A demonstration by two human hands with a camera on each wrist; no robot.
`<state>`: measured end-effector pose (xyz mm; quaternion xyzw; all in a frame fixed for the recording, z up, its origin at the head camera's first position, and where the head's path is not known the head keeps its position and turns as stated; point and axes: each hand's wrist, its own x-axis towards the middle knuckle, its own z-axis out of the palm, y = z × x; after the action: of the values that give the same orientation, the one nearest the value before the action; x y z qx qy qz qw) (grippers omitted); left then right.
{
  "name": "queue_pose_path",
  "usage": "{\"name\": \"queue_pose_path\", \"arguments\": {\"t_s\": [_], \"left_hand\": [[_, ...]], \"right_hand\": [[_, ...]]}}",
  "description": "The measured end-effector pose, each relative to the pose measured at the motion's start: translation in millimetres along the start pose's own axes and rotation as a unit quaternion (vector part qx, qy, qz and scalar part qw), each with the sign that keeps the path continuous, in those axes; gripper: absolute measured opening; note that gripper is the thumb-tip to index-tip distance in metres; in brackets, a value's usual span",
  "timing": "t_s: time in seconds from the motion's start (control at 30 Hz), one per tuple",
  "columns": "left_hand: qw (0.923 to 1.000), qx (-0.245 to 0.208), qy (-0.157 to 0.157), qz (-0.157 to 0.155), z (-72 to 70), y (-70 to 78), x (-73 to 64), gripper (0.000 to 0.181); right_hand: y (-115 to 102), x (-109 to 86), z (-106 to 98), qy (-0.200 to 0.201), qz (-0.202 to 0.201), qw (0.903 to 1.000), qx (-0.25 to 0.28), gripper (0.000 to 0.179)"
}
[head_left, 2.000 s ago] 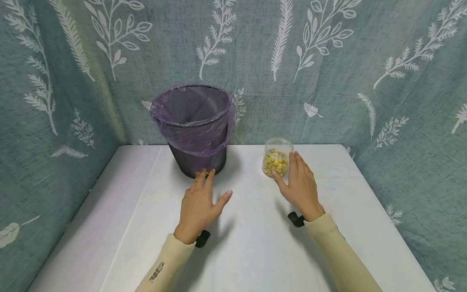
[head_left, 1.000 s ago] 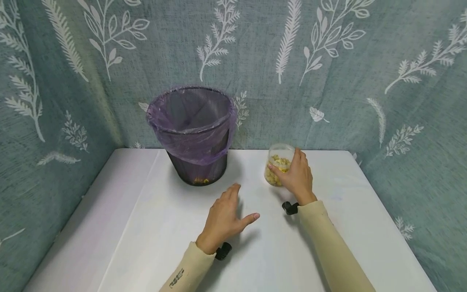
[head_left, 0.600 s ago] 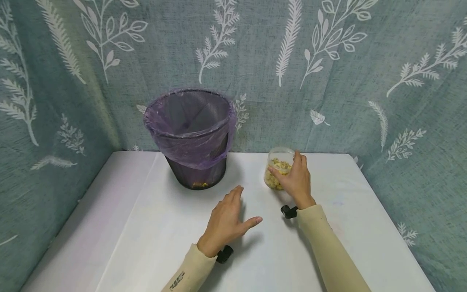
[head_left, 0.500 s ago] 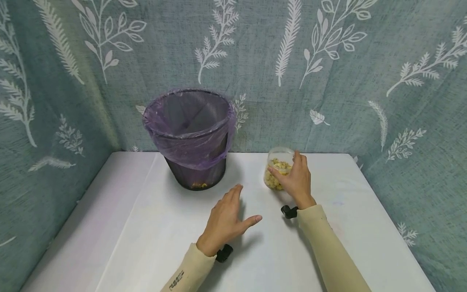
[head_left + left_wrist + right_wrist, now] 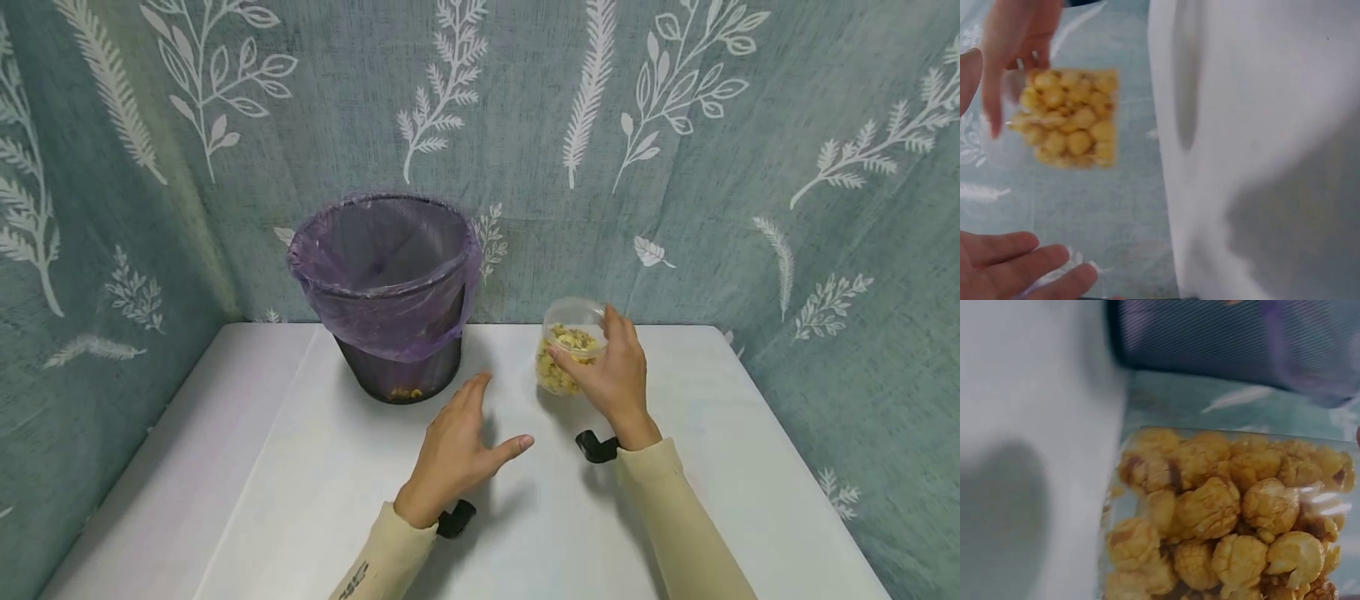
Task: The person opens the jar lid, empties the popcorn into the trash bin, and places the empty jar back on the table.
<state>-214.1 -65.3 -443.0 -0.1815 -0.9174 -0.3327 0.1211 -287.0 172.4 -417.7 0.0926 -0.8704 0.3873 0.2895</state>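
Note:
A clear plastic jar of caramel popcorn point(image 5: 558, 367) is gripped near its top by my right hand point(image 5: 618, 371), thumb on the near side. The jar is held slightly above the table, and the left wrist view shows a gap under its base. Up close, the right wrist view shows the yellow-brown popcorn point(image 5: 1229, 519) through the wall. My left hand point(image 5: 453, 450) hovers left of the jar with fingers extended and thumb spread, holding nothing. In the left wrist view, its fingers point(image 5: 1029, 265) are apart from the jar.
A black mesh bin point(image 5: 405, 375) with a purple liner bag point(image 5: 390, 321) stands at the back left of the white table point(image 5: 525, 533). Some yellow bits point(image 5: 405, 393) show through its lower mesh. Patterned green-grey cloth point(image 5: 525, 125) hangs behind and at both sides.
My right hand has gone from beside the jar to gripping it and raising it a little off the table. My left hand has moved away from the bin, to the right.

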Motion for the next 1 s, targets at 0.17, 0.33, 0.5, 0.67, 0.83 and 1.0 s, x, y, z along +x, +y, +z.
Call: {"name": "queue_pose_path", "arguments": {"t_s": [0.17,0.33,0.5,0.67,0.83,1.0], "left_hand": [[0.9998,-0.017,0.006,-0.003,-2.8,-0.7,-3.5,0.105],[0.9984,-0.054,0.008,-0.015,-8.5,1.6,-3.9,0.105],[0.9947,-0.099,0.024,-0.012,-15.7,4.4,-2.4,0.108],[0.9883,-0.149,0.030,0.011,-22.2,8.4,-0.6,0.111],[0.9745,-0.218,0.031,0.044,-28.2,8.1,0.3,0.110],[0.9608,-0.267,0.033,0.066,-31.3,6.8,-1.2,0.106]], "right_hand": [[-24,-1.2,-12,0.022,-0.030,0.9987,0.034,0.106],[-49,-5.2,-22,0.013,-0.044,0.9967,0.067,0.104],[-72,-12.1,-29,-0.014,-0.061,0.9937,0.093,0.102],[-87,-19.4,-37,-0.057,-0.064,0.9870,0.136,0.100],[-99,-25.8,-37,-0.112,-0.056,0.9731,0.193,0.100],[-103,-29.5,-36,-0.142,-0.070,0.9622,0.222,0.100]]}}
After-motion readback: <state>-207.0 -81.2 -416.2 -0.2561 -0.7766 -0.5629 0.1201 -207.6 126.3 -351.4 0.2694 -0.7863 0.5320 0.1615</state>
